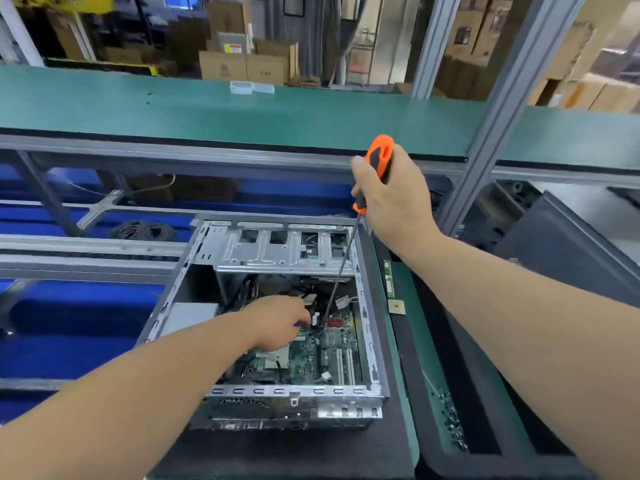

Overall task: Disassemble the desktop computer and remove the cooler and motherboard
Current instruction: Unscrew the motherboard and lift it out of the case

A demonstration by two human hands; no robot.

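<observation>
An open desktop case (372, 341) lies on the bench with its green motherboard (311, 358) exposed inside. My right hand (394, 199) grips the orange-and-black handle of a long screwdriver (379, 157); its shaft runs down into the case and the tip meets the board near a red part (335, 321). My left hand (277, 320) reaches into the case over the board, fingers curled down beside white cable connectors (310, 299). What the left fingers touch is hidden. No cooler is clearly visible.
A metal drive cage (277, 249) spans the far end of the case. A memory stick (388, 278) and a small square chip (396, 307) lie on the green mat to the right. Loose screws (453, 424) sit in a black tray; dark case panels (554, 244) lean at right.
</observation>
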